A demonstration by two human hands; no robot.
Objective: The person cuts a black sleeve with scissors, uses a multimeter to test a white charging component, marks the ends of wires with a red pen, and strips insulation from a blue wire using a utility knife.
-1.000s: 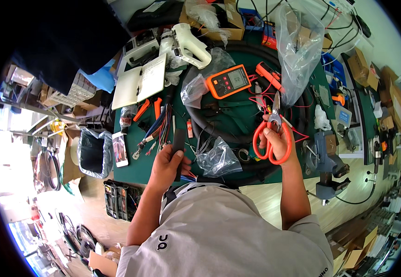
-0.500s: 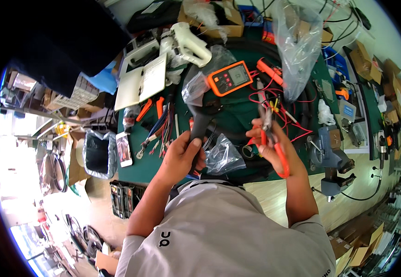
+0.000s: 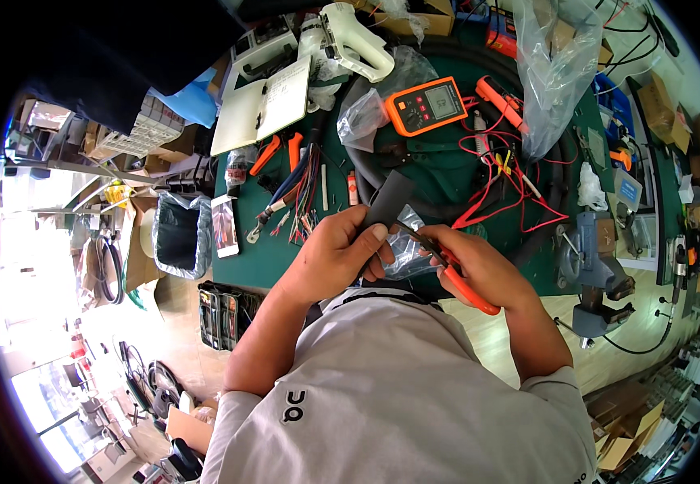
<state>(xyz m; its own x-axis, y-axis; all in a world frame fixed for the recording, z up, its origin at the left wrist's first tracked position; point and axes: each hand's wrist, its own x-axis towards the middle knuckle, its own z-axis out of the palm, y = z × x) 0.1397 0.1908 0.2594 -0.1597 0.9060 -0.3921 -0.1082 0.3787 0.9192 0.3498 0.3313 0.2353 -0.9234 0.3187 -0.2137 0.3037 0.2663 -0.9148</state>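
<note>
My left hand (image 3: 335,254) is closed around a flat, dark grey length of sleeve, likely heat-shrink tubing (image 3: 393,198), whose wide end sticks up past my thumb. In my right hand (image 3: 485,264) is a pair of red-handled pliers (image 3: 469,292), held with the dark jaws toward my left hand. The jaw tips reach the side of the sleeve just by my left fingers; whether they grip it cannot be made out. A clear plastic bag (image 3: 411,256) lies on the bench behind both hands.
An orange multimeter (image 3: 425,106) with tangled red leads (image 3: 519,189) lies beyond my hands. To the left are a bundle of wires (image 3: 306,181), a phone (image 3: 224,227), an open notebook (image 3: 265,109) and a lined bin (image 3: 182,234). A vise (image 3: 596,258) stands at the right edge.
My right hand has brought the pliers left and turned their jaws toward the sleeve. My left hand has shifted right, tilting the sleeve's upper end rightward. The whole view has shifted slightly.
</note>
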